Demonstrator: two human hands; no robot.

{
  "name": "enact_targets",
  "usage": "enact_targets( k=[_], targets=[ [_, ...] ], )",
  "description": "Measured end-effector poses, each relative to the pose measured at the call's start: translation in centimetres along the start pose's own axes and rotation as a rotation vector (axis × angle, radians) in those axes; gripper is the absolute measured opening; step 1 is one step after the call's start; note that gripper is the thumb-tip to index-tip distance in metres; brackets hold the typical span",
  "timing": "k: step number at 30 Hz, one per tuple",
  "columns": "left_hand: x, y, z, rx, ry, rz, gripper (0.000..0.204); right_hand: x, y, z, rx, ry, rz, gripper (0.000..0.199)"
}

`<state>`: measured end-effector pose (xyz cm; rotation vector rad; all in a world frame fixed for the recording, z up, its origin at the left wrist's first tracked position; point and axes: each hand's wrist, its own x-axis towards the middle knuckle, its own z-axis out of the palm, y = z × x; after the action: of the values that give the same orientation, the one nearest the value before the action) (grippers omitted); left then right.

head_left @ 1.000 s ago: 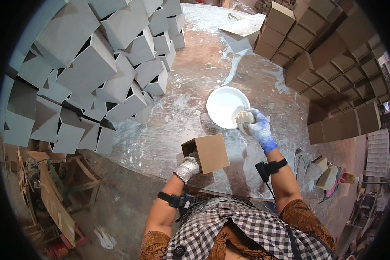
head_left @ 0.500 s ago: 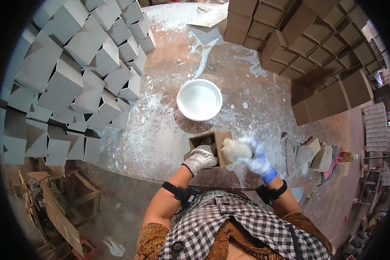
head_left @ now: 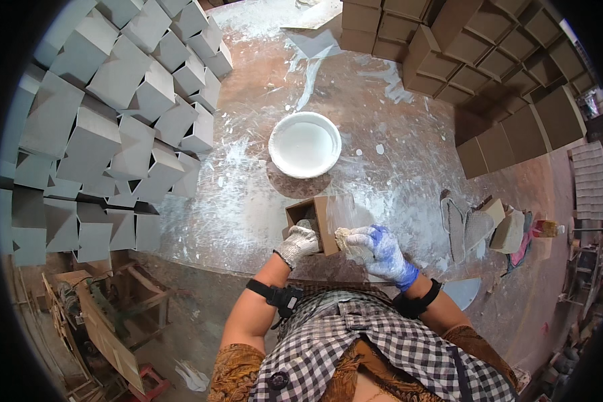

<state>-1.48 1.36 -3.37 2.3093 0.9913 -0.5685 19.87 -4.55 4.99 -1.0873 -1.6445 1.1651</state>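
The left hand (head_left: pixel 297 244), in a white knit glove, grips the near edge of an open brown box (head_left: pixel 317 221) with its fingers curled over the rim. The box sits on the paint-streaked worktable (head_left: pixel 248 201), just below the round white bowl (head_left: pixel 305 144) of smooth white liquid. The right hand (head_left: pixel 380 252), in a blue glove, is closed around a pale, lumpy sponge (head_left: pixel 345 238) pressed to the box's flat side. Grey coated boxes (head_left: pixel 114 127) crowd the left edge; bare brown boxes (head_left: pixel 489 74) line the right.

Open floor (head_left: pixel 248 201) around white basin (head_left: pixel 305 144) — grey blocks (head_left: pixel 114 120) wall the left.
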Motion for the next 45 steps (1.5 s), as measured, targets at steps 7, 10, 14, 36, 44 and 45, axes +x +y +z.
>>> enact_targets(
  k=[7, 10, 14, 36, 44, 45],
  targets=[
    [-0.3, 0.2, -1.3, -0.013, -0.013, 0.053, 0.047, 7.8, 4.2, -0.6, -0.366, 0.147, -0.068, 0.034],
    [-0.1, -0.2, -1.2, -0.009, -0.024, 0.061, 0.042, 3.7, 2.5, 1.9, 1.376, 0.010, 0.546, 0.036],
    [0.6, -0.5, 0.2, 0.037, -0.189, 0.037, 0.041, 0.1, -1.2, 2.9, -0.629, -0.134, -0.313, 0.034],
    [0.5, 1.5, -3.5, -0.024, -0.209, -0.065, 0.055, 7.4, -0.3, 3.2, 0.280, 0.055, 0.205, 0.037],
    [2.8, 0.7, 0.7, -0.127, -0.148, -0.080, 0.035, 0.8, -1.5, 3.6, 1.064, 0.053, 0.398, 0.033],
    [1.4, 1.7, -2.8, -0.134, -0.162, -0.076, 0.040, 2.7, -1.1, 3.5, 1.133, 0.190, 0.540, 0.026]
  ],
)
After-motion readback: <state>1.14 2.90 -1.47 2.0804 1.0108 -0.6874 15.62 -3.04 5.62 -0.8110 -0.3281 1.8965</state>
